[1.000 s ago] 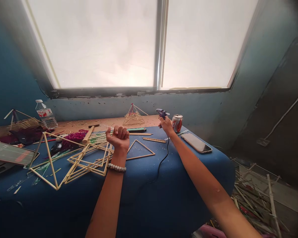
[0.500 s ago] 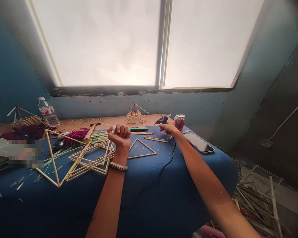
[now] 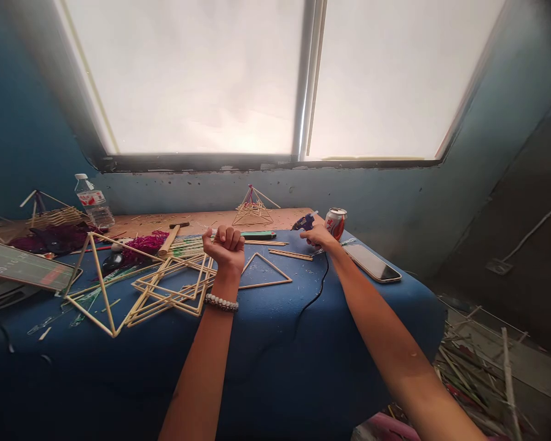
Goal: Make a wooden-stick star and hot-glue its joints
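Glue gun [image 3: 304, 222]: near the surface's [image 3: 266, 318] far right corner, left of the can [image 3: 336, 223]. Long axis roughly parallel to the far edge, nozzle leftward. Right hand [image 3: 319, 236], nearer, is at its near-edge side; grip closure cannot be told. Left hand [image 3: 224, 248]: fingers curled, contents unclear.

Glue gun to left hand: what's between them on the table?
In the head view, a green-and-black object lies between the left hand and the glue gun; thin loose sticks lie just nearer the camera.
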The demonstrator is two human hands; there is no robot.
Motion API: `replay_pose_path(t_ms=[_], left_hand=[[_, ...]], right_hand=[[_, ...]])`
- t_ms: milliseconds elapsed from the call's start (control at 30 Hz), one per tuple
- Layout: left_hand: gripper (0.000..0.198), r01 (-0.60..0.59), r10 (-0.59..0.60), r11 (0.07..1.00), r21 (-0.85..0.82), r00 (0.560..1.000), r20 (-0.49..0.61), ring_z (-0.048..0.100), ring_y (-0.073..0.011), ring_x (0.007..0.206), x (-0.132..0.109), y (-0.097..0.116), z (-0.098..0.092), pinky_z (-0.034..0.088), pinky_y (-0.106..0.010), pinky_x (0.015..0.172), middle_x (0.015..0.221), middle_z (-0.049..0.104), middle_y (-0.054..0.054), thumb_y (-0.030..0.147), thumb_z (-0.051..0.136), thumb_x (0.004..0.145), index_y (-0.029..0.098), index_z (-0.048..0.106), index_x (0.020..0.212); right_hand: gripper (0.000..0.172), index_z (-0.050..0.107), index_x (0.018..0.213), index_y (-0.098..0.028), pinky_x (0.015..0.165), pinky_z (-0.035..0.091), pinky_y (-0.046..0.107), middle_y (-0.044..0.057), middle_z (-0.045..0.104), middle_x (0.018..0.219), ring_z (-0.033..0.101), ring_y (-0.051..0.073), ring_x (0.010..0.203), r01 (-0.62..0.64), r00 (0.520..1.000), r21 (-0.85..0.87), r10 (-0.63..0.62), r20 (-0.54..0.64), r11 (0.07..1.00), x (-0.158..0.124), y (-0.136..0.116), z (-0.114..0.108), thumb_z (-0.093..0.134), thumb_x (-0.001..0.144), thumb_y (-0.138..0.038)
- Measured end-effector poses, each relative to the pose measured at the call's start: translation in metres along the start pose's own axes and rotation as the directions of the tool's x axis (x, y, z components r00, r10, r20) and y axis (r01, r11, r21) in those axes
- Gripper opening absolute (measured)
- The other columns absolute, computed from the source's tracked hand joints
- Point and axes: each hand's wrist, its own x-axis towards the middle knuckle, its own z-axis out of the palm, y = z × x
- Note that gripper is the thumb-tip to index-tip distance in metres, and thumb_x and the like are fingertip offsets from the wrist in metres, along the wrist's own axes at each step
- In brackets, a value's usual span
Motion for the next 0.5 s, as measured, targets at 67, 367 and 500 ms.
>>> replay_pose_path(t_ms=[67,367,500], left_hand=[[0.046,-0.002,0.002,1.000,0.004,1.000,-0.005,0.018,-0.0078,0.040,0.0001,-0.0001,0.0000,0.014,-0.026,0.041,0.047,0.017,0.007,0.041,0.043,0.094,0.021,0.025,0.056],[0.044,-0.006,0.006,1.000,-0.006,1.000,-0.009,0.017,-0.0076,0.040,-0.0007,0.0000,0.0015,0.013,-0.026,0.042,0.047,0.017,0.007,0.038,0.040,0.094,0.020,0.026,0.056],[0.044,-0.011,0.011,1.000,0.000,1.000,-0.011,0.018,-0.0076,0.040,-0.0005,-0.0003,0.0013,0.013,-0.026,0.042,0.047,0.018,0.007,0.039,0.041,0.094,0.020,0.026,0.057]], right_hand=[[0.022,0.054,0.059,-0.015,0.037,0.029,0.020,-0.004,0.047,0.042,0.041,0.007,0.038,0.000,1.000,-0.014,0.000,0.003,1.000,0.0029,0.0026,0.0013,0.073,0.071,-0.013],[0.023,0.052,0.057,-0.017,0.036,0.030,0.020,-0.004,0.048,0.041,0.041,0.008,0.035,0.001,1.000,-0.062,-0.001,0.006,0.998,0.0088,0.0083,0.0032,0.070,0.068,-0.009],[0.022,0.053,0.054,-0.016,0.035,0.030,0.020,-0.004,0.046,0.038,0.041,0.008,0.034,-0.004,1.000,-0.087,0.005,0.013,0.996,0.0049,0.0063,0.0027,0.070,0.067,-0.009]])
